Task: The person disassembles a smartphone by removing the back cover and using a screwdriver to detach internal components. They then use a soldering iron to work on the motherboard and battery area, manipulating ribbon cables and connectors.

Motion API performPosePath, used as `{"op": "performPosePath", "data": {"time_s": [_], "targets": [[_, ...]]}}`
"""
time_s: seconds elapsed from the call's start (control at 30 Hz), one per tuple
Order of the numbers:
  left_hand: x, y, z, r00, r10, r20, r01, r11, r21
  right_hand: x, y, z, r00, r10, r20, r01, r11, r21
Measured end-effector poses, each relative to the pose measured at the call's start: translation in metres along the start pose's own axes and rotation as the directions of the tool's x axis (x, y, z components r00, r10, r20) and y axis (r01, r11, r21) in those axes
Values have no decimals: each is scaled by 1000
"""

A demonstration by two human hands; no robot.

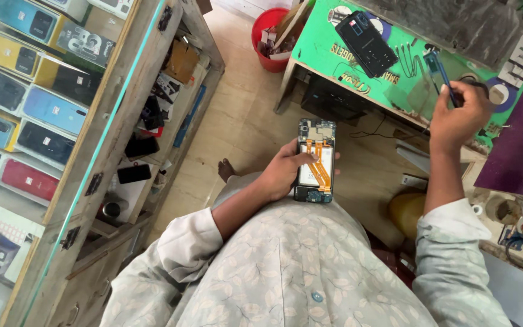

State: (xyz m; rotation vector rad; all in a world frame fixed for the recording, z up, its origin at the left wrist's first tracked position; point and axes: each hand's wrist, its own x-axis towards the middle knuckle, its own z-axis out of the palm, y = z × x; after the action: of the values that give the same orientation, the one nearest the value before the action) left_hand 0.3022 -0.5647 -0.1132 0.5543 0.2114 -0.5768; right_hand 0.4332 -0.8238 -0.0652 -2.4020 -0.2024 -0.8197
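Phone (pixel 316 162), opened, sits gripped in our left hand (pixel 282 172); our right hand (pixel 458 115) pinches a tool (pixel 442 75), and its orange ribbon (pixel 318 158) may tear if jabbed.

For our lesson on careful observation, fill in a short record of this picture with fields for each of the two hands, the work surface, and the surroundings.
Left hand: the left hand holds an opened phone, back cover off, orange ribbon cables showing.
Right hand: the right hand grips a slim blue tool over the bench.
Work surface: green mat with a black phone back cover lying on it.
Surroundings: red bucket on the floor; glass display case of boxed phones at left.
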Motion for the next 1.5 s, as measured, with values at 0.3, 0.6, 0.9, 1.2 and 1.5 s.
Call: {"op": "performPosePath", "data": {"time_s": [0.3, 0.6, 0.9, 1.2, 1.5], "targets": [[12, -24, 21, 961, 253, -112, -243, 966, 92, -8, 19, 15, 980, -192, 59, 198, 971, -137], [-5, -55, 57, 968, 236, -80, -217, 956, 196, -25, 36, 20, 970, -137, 202, 149, 988, -47], [-22, -58, 91, 989, 144, -35, -137, 979, 152, -49, 41, -10, 983, -84, 160, 62, 988, 139], [-21, -56, 106, 998, -51, 37, 41, 974, 224, -144, 29, -101, 991, 77, 113, -96, 981, 169], [1, -116, 132, 930, -296, 218, 232, 933, 275, -231, 67, -177, 957, 288, -25, -288, 958, -7]]}}
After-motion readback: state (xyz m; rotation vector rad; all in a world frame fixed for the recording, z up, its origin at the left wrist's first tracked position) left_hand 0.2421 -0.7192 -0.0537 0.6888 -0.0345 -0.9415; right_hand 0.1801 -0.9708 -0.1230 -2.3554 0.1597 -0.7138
